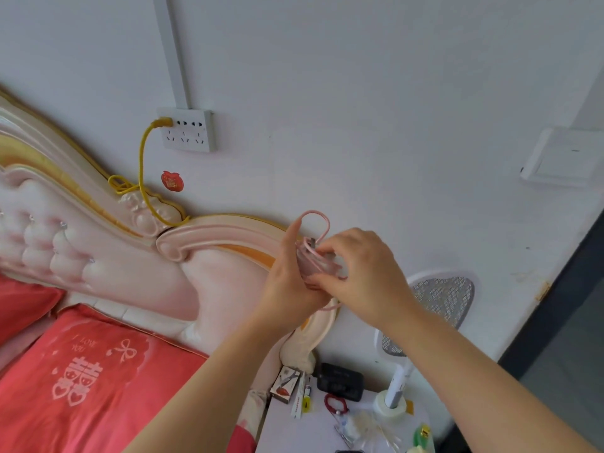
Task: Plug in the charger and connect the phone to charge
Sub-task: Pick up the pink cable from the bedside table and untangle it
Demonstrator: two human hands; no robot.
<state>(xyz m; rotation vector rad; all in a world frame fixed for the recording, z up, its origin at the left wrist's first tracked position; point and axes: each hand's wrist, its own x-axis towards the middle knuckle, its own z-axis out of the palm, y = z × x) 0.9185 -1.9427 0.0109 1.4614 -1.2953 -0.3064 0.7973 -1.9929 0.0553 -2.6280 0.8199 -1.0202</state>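
Observation:
A pink charger (310, 263) with its pink cable (318, 220) wound around it is held between both hands, in front of the headboard's right end. My left hand (287, 282) cups the charger from the left. My right hand (356, 273) pinches the cable on the charger's right side; a loop of cable stands up above my fingers, and metal prongs show at the top. A white wall socket panel (192, 130) sits up and to the left, with a yellow plug (163, 121) in its left outlet. I see no phone that I can identify.
A pink and gold headboard (98, 243) and red pillows (81, 380) fill the left. Below my hands a white bedside table (294, 433) holds a black box (340, 380), small boxes, a tape roll and an electric swatter (434, 308). A light switch (562, 156) is on the right wall.

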